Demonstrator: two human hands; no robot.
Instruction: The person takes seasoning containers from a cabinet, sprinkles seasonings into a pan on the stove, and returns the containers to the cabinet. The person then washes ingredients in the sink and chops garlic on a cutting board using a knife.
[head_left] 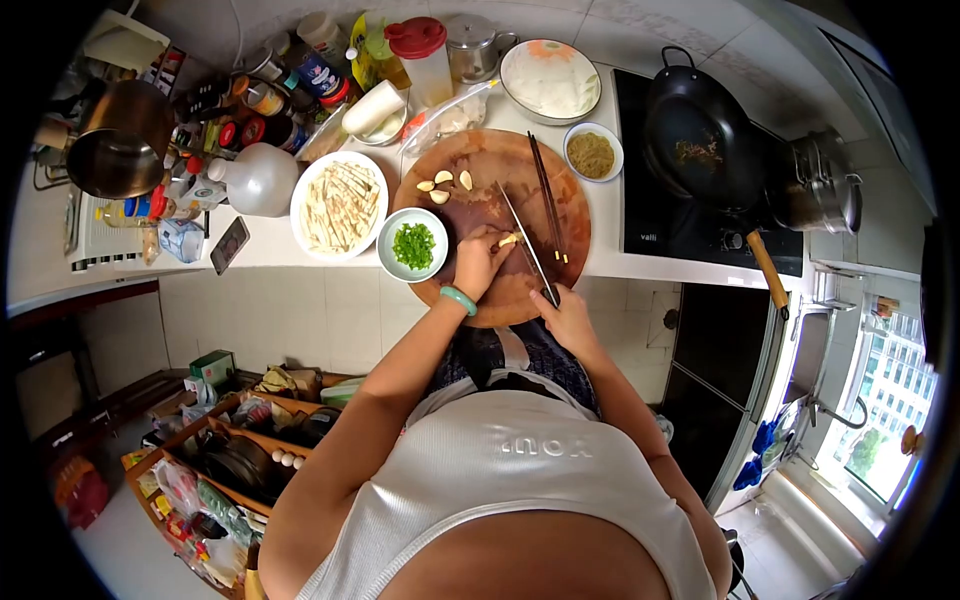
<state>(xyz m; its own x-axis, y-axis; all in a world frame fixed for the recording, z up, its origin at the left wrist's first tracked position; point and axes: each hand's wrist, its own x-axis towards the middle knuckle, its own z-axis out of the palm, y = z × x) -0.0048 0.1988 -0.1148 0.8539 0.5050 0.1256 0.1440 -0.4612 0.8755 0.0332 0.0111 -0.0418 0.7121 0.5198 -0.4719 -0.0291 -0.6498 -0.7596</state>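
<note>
My right hand (568,320) grips the handle of a kitchen knife (530,238), whose long blade points away from me over the round wooden cutting board (570,190). To its left, my left hand (478,262), with a green bangle on the wrist, pinches a small pale-yellow piece that looks like a garlic clove (508,241) close beside the blade. Several peeled garlic cloves (439,196) lie on the far left of the board. A pair of dark chopsticks (546,195) rests on the board right of the knife.
A bowl of chopped green onion (413,246) and a plate of pale strips (340,205) stand left of the board. A small bowl of brownish paste or powder (592,155) is at right. A dark wok (700,130) sits on the black cooktop (650,225). A phone (230,246) lies near the counter edge.
</note>
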